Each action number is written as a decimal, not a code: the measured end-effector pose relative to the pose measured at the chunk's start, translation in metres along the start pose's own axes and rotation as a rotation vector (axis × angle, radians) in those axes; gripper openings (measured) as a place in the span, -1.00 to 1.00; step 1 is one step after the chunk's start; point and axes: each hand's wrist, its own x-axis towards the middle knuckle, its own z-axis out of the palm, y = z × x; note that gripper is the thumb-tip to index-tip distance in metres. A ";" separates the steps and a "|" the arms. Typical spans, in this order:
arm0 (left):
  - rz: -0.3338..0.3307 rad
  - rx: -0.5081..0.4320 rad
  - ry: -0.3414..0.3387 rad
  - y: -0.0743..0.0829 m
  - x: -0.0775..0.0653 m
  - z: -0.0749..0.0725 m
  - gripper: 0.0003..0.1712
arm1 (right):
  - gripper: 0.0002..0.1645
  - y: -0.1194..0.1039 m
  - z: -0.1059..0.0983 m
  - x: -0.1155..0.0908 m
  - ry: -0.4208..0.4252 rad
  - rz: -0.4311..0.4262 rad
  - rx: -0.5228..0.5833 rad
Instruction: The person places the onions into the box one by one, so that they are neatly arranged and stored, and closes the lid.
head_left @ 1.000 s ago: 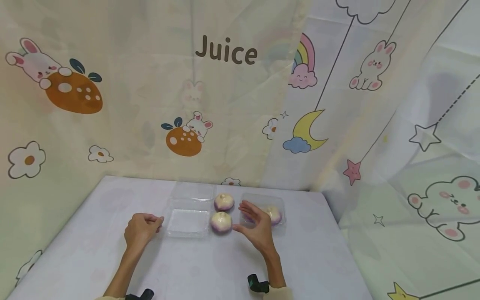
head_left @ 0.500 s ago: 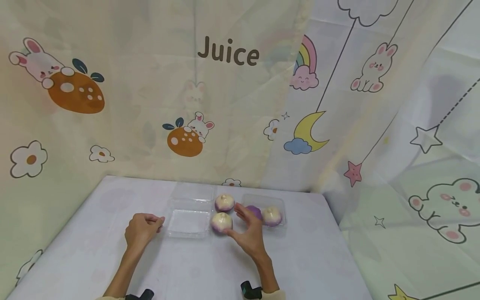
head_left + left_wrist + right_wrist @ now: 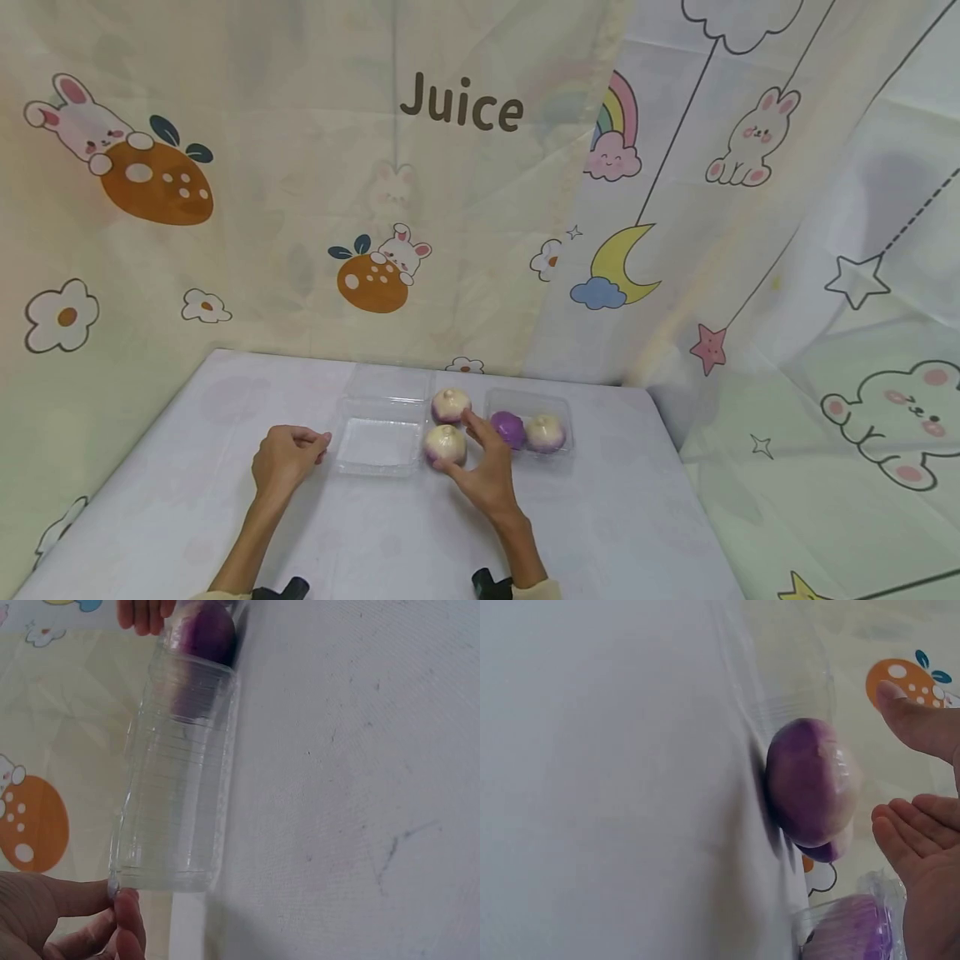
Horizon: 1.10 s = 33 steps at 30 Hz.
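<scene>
My left hand (image 3: 287,458) pinches the near-left rim of an open clear plastic clamshell box (image 3: 172,802) between thumb and fingers. To the right of that box stand two round cream-and-purple, turnip-like things, a far one (image 3: 452,404) and a near one (image 3: 445,445), each with a small nub on top. My right hand (image 3: 487,471) hovers above and right of the near one (image 3: 802,784), thumb and fingers spread apart; the right wrist view shows a gap between them. A second clear box (image 3: 566,408) holds a purple round thing (image 3: 507,429) and a cream-and-purple one (image 3: 545,433).
All of it stands on a white-covered table (image 3: 360,533). A printed curtain (image 3: 465,183) hangs behind the table's far edge. The open box's lid (image 3: 390,385) lies folded back, away from me.
My right hand has moved left from in front of the second box to the near turnip-like thing, uncovering the purple one. My left hand keeps its place at the box rim.
</scene>
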 end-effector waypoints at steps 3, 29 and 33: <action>0.000 -0.001 0.000 0.000 0.000 0.000 -0.69 | 0.12 0.002 0.003 -0.001 0.010 -0.016 -0.057; 0.000 -0.008 0.011 0.001 -0.001 0.001 -0.68 | 0.17 0.008 0.019 -0.008 -0.033 0.063 -0.200; 0.002 -0.008 0.014 0.001 -0.001 0.002 -0.68 | 0.13 0.010 0.020 -0.010 -0.035 0.077 -0.215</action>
